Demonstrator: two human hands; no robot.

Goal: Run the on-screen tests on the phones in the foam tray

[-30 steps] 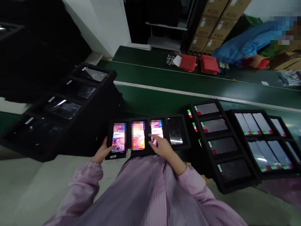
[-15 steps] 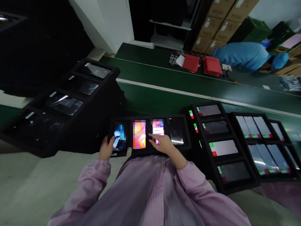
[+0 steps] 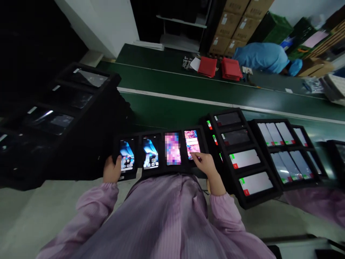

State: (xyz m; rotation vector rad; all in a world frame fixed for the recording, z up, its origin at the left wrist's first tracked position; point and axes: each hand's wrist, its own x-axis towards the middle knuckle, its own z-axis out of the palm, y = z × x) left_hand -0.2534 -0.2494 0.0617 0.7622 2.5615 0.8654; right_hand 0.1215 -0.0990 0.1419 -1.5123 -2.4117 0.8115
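Note:
In front of my body sits a black foam tray (image 3: 161, 133) with phones in a row, their screens lit. My left hand (image 3: 111, 169) is at the tray's left end, its thumb over the edge beside the leftmost phone (image 3: 127, 153). Icons show on that screen and on the second phone (image 3: 150, 151). The third phone (image 3: 173, 148) has a blurred pink and blue picture. My right hand (image 3: 207, 165) is over the lower part of the rightmost phone (image 3: 192, 140), its index finger stretched out to the screen and its other fingers partly bent.
Stacked black trays with dark phones (image 3: 51, 120) stand on the left. On the right are trays with labelled phones (image 3: 244, 158) and a fuller tray (image 3: 281, 151). Beyond the green conveyor belt (image 3: 167, 100) lie red bundles (image 3: 207, 67). A person in blue (image 3: 261, 57) bends there.
My right hand has moved right from the third phone to the rightmost one. The rightmost screen has gone from dark to lit. Icons now show on the left two. My left hand stays at the tray's end.

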